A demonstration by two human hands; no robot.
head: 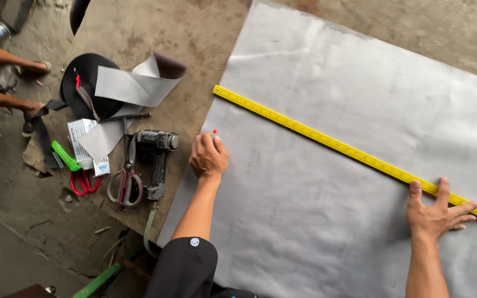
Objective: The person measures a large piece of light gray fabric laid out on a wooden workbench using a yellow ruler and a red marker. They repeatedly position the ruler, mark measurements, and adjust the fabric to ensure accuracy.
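**Grey sheet under a yellow rule and two hands**

Grey sheet [327,182] of thin, faintly printed material covers the right and middle of the view, lying flat on a worn brown board [139,33]; its right and near edges run out of frame, so its full extent cannot be told. The board rests on a rough concrete floor [17,232], stained and cracked, seen at the left and along the far edge.

A long yellow rule [332,144] lies diagonally on the sheet, from the sheet's far left edge down to the right, where it is cut off by the frame.

The right hand [436,212] lies flat with fingers spread, pressing on the rule's near right stretch. The left hand [209,156] is closed around a small red-tipped marker [215,132] at the sheet's left edge; only the tip shows, and the rest is hidden in the fist.

On the board left of the sheet lie a black roll of webbing [86,74] with a curled grey strip [139,85] over it, a dark staple gun [155,152], grey-handled scissors [125,179], red-handled scissors [84,181] partly under a green-handled tool [64,155], and a small white printed packet [81,140].

At the far left another person's arms [6,77] reach in, the body cut off. A green bar [97,281] at the near edge is hard to identify.
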